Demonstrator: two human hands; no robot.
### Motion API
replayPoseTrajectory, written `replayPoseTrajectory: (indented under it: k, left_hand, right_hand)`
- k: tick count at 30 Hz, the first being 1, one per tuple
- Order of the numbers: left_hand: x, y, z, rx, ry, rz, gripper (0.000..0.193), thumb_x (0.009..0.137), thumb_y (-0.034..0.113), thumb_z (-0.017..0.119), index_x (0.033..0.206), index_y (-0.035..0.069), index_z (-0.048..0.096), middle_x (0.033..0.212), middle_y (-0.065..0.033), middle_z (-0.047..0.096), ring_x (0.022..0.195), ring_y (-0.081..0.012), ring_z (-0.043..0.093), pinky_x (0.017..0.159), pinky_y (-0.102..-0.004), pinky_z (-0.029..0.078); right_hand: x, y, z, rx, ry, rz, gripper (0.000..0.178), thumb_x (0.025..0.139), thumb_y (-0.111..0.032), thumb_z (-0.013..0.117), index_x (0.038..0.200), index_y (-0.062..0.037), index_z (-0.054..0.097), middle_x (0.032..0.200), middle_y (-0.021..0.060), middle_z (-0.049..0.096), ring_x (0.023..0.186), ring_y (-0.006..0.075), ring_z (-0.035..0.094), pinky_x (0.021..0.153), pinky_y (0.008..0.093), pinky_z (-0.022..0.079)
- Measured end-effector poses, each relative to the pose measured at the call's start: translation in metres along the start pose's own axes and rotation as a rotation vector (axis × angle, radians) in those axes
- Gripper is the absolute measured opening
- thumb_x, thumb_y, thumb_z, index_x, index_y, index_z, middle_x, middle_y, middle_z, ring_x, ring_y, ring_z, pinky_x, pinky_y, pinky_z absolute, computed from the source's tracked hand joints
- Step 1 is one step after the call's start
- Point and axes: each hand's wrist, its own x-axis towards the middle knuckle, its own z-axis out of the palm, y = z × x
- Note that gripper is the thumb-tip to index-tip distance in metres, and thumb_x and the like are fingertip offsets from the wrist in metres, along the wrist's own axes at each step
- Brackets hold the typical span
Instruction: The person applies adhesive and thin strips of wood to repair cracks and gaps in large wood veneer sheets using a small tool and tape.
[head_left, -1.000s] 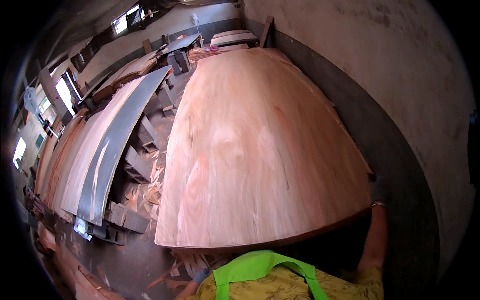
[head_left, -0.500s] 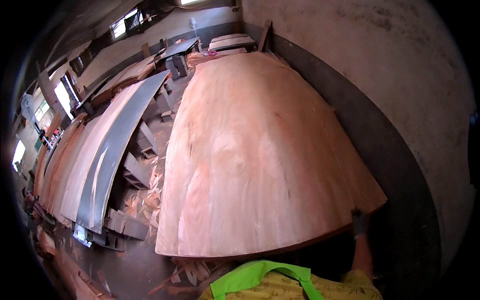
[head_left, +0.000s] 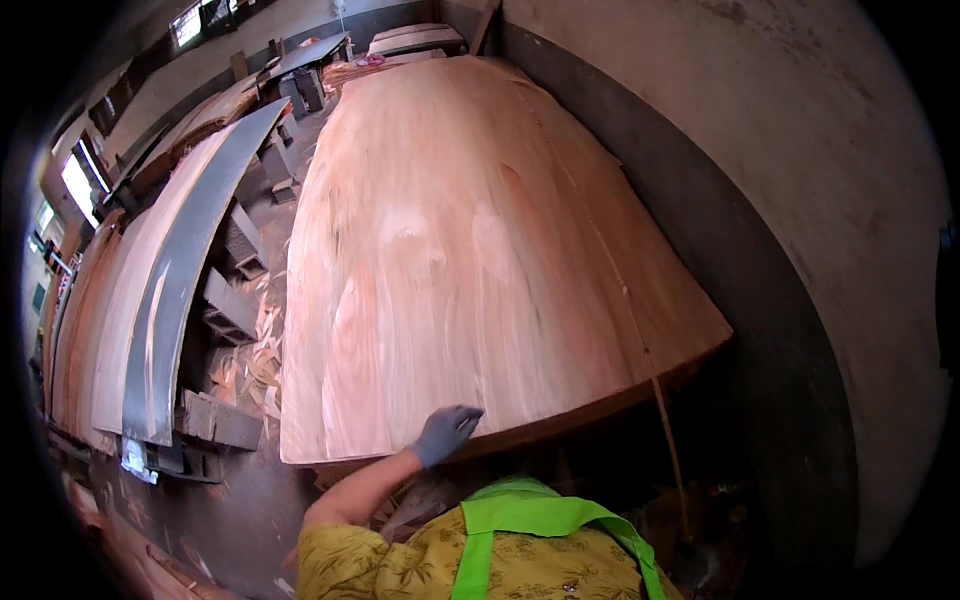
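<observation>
A broad stack of pale pinkish-brown wood veneer sheets (head_left: 400, 300) spreads out in front of me, its near edge curving across my body. My left hand (head_left: 447, 433), in a grey glove, rests at that near edge, left of my body's middle. Its fingers are curled closed; whatever they hold, if anything, is too small to make out. My right hand is out of view. Toward the right of the stack, a thin narrow strip (head_left: 665, 430) runs along the top sheet and hangs over the near edge into the dark below.
At left, a long grey-and-wood panel (head_left: 190, 260) lies on concrete blocks (head_left: 228, 310). Wood scraps (head_left: 262, 375) litter the floor between it and the stack. A wall (head_left: 740, 230) rises along the right. More stacked sheets (head_left: 415, 38) stand at the back.
My right hand has left the stack's right corner and gone out of view. My left hand has come in at the near edge. The thin strip now hangs down at the right. The view has shifted.
</observation>
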Motion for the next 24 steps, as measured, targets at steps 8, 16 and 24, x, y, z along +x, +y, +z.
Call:
replayPoseTrajectory:
  k: [8, 16, 24]
  left_hand:
    - [0.008, 0.028, 0.058, -0.255, -0.095, -0.071, 0.022, 0.085, 0.019, 0.056, 0.103, 0.007, 0.064, 0.099, -0.0142, 0.064, 0.091, -0.0309, 0.061, 0.08, -0.0374, 0.049]
    - [-0.067, 0.04, 0.082, -0.255, -0.164, -0.092, 0.023, 0.085, 0.018, 0.056, 0.104, 0.006, 0.064, 0.101, -0.0134, 0.064, 0.092, -0.03, 0.061, 0.082, -0.0364, 0.049]
    - [-0.079, 0.03, 0.096, -0.318, 0.199, -0.541, 0.022, 0.085, 0.011, 0.055, 0.103, 0.002, 0.064, 0.1, -0.0133, 0.066, 0.093, -0.0195, 0.064, 0.083, -0.0305, 0.049]
  right_hand:
    - [-0.066, 0.071, -0.089, -0.256, 0.097, 0.069, 0.038, 0.086, -0.025, 0.056, 0.113, 0.0018, 0.056, 0.096, 0.0182, 0.062, 0.09, 0.0318, 0.058, 0.081, 0.0379, 0.047]
    - [0.031, -0.077, -0.133, 0.022, 0.086, -0.074, 0.047, 0.091, -0.043, 0.044, 0.12, -0.0072, 0.054, 0.109, 0.0168, 0.061, 0.095, 0.0328, 0.06, 0.08, 0.0417, 0.049]
    - [0.21, -0.189, -0.094, 0.297, 0.158, -0.303, 0.039, 0.084, -0.042, 0.052, 0.1, -0.0088, 0.065, 0.092, 0.0213, 0.063, 0.085, 0.04, 0.059, 0.071, 0.0454, 0.048]
